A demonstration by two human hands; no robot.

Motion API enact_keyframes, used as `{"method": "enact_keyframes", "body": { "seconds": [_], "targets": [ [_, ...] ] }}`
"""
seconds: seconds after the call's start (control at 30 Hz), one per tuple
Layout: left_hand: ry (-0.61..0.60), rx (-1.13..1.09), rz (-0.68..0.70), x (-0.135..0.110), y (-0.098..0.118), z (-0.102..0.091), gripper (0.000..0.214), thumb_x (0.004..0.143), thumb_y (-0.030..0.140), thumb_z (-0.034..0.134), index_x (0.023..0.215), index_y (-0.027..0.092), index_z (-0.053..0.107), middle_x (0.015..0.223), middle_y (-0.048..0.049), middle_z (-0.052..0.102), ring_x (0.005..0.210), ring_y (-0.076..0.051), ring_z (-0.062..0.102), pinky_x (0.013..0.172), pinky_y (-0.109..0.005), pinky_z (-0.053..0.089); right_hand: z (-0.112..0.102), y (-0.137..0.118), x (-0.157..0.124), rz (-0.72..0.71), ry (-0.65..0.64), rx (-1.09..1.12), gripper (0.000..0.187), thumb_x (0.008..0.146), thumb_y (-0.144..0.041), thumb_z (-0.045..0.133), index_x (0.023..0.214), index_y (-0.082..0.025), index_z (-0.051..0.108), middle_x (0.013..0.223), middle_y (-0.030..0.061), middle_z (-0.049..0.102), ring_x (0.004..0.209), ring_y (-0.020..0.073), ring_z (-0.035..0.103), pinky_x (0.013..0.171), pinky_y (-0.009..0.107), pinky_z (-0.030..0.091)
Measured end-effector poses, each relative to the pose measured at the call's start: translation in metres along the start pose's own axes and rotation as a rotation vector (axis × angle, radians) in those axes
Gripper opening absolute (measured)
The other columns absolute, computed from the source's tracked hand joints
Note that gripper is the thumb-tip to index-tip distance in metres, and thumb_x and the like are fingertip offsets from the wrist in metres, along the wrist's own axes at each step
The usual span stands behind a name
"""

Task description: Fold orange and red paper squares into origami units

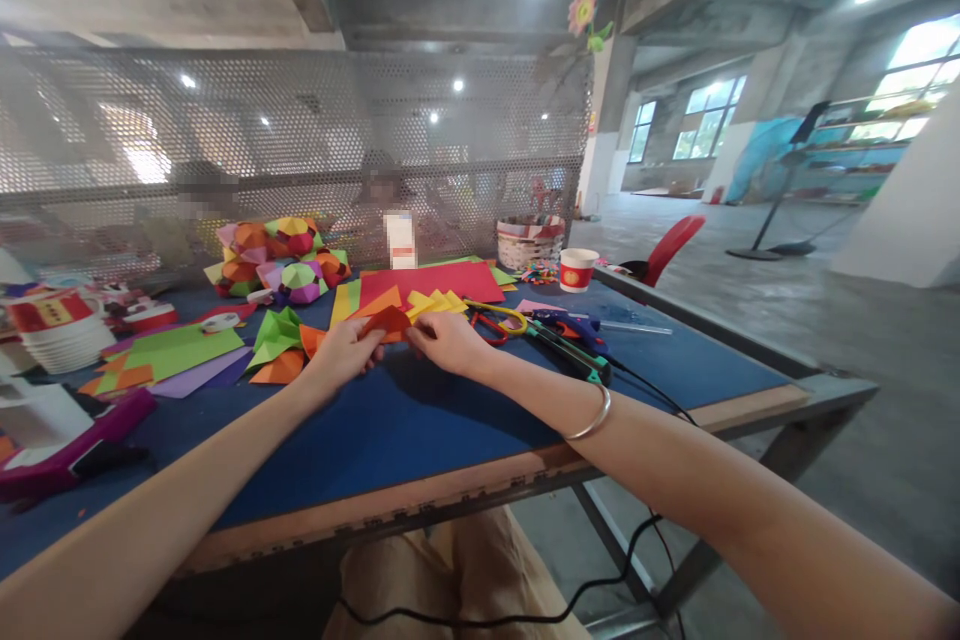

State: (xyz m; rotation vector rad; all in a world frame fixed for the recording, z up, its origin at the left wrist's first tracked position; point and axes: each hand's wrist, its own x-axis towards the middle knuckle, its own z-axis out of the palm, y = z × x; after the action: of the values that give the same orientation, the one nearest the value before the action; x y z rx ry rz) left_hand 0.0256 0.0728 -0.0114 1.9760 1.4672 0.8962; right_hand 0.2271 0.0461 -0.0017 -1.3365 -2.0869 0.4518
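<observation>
Between my two hands, just above the blue tabletop, is a piece of orange folded paper (pixel 388 320). My left hand (pixel 345 352) pinches its left side. The fingertips of my right hand (pixel 450 340) close on its right edge. Yellow folded paper pieces (pixel 436 303) lie right behind my hands. To the left of my left hand are green folded pieces (pixel 276 335) and orange folded pieces (pixel 279 368). Red paper sheets (pixel 435 284) lie farther back. A pair of scissors with red handles (pixel 489 328) lies beside my right hand, partly hidden by it.
Colourful folded-paper balls (pixel 289 260) sit at the back left. Paper cups (pixel 60 335) and a purple tape dispenser (pixel 75 445) stand at left. A blue glue gun (pixel 570 328), a paper cup (pixel 577 270) and a woven basket (pixel 529 242) are at right. A perforated screen (pixel 300 140) rises behind.
</observation>
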Motion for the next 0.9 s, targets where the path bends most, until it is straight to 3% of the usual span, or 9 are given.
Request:
{"method": "enact_keyframes", "body": {
  "seconds": [0.23,0.57,0.9],
  "targets": [
    [0.015,0.317,-0.038,-0.004,0.015,-0.020,0.034,0.103,0.042,0.070,0.125,0.016,0.069,0.123,-0.0075,0.072,0.105,-0.026,0.073,0.090,-0.045,0.063,-0.003,0.001,0.001,0.033,0.017,-0.052,0.033,0.105,-0.039,0.068,0.130,-0.017,0.067,0.129,0.0098,0.070,0.109,0.0240,0.072,0.094,0.046,0.063],
    [0.210,0.661,-0.091,0.005,0.018,-0.074,0.030,0.103,0.040,0.069,0.122,0.017,0.069,0.121,-0.0080,0.072,0.106,-0.025,0.073,0.092,-0.045,0.063,-0.006,0.004,0.001,0.023,0.007,-0.079,0.033,0.105,-0.038,0.069,0.131,-0.017,0.067,0.130,0.0099,0.070,0.110,0.0244,0.071,0.095,0.046,0.062],
    [0.100,0.808,-0.215,0.000,0.009,-0.084,0.037,0.103,0.041,0.070,0.131,0.017,0.067,0.131,-0.0098,0.070,0.112,-0.027,0.071,0.095,-0.048,0.062,-0.002,0.008,0.002,-0.041,-0.007,-0.094,0.032,0.105,-0.038,0.069,0.129,-0.017,0.068,0.128,0.0097,0.070,0.109,0.0241,0.071,0.095,0.046,0.062]
  ]
}}
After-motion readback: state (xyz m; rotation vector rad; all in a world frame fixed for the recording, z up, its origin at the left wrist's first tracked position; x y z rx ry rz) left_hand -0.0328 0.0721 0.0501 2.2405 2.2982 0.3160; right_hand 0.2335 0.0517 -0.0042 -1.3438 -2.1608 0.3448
